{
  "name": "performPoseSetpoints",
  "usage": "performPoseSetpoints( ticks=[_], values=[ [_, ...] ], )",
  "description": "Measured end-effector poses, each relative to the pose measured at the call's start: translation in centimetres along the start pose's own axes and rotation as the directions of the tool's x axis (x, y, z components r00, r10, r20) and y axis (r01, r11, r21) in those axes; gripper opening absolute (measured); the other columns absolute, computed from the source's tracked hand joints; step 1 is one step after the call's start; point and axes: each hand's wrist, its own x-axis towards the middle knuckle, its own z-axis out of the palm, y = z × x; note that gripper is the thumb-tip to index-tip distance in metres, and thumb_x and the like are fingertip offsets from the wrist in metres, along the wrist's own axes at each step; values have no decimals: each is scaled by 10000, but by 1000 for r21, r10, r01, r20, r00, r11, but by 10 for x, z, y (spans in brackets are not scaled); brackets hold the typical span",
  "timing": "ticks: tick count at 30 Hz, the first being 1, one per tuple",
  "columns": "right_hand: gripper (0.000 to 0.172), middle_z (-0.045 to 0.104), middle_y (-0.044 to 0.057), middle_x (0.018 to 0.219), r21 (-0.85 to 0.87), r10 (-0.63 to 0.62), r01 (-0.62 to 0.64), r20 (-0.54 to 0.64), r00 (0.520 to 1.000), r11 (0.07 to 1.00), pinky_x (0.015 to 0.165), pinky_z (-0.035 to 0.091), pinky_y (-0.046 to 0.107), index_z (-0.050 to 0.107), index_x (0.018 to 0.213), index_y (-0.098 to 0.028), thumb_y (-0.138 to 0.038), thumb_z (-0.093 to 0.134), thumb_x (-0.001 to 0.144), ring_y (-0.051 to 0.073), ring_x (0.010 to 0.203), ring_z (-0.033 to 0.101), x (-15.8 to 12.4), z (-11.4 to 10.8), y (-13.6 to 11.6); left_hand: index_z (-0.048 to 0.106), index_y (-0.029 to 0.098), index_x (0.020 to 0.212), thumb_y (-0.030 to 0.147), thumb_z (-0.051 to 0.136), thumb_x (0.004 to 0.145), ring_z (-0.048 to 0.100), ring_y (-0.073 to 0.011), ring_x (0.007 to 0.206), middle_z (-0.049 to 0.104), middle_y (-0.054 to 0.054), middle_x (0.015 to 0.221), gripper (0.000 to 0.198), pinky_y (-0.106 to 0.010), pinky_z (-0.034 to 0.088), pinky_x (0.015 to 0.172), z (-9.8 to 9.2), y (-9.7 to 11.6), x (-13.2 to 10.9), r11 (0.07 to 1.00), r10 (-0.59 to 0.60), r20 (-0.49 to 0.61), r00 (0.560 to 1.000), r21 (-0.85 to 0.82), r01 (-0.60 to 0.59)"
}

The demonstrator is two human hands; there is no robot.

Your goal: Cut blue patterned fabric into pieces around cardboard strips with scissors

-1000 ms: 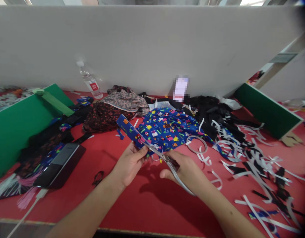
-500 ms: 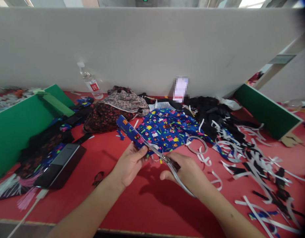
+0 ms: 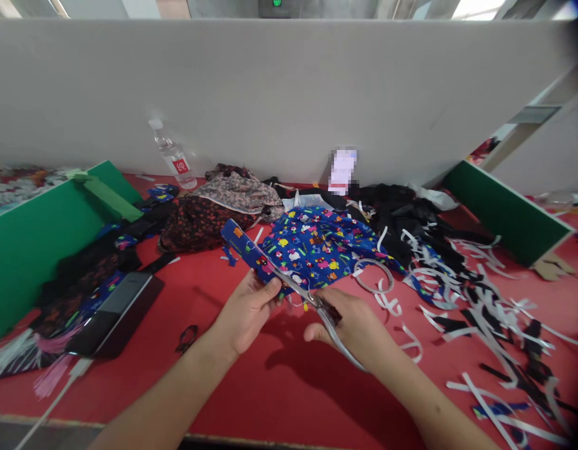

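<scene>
My left hand pinches a piece of blue printed fabric between thumb and fingers, with its strip-like end sticking up to the left. In my right hand is a pair of metal scissors, the thumb apart from the fingers. The blades point up and left, lying along the edge of the strip. Behind my hands a bunched blue cloth with colourful animal prints rests on the red table. Whether it joins the held strip is hard to see.
White and black fabric scraps litter the right side. On the left lie a power bank-like black device with a white cable and a dark floral cloth. A water bottle and a phone lean on the grey partition; green boards flank the table.
Almost nothing differs. The whole view has shifted down slightly; my hands, the scissors and the blue fabric keep nearly the same pose.
</scene>
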Motion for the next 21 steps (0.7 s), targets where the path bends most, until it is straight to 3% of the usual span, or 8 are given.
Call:
performPoseSetpoints(
  ticks=[21],
  values=[
    [479, 503, -5, 606, -13, 0, -1, -22, 1000, 1000, 521, 327, 227, 570, 766, -183, -657, 555, 703, 128, 525, 434, 0, 2, -1, 598, 194, 921, 144, 693, 714, 599, -110, 749, 661, 3, 870, 233, -220, 460, 642, 3, 0, -3, 999, -41, 4, 999, 23, 41]
  ],
)
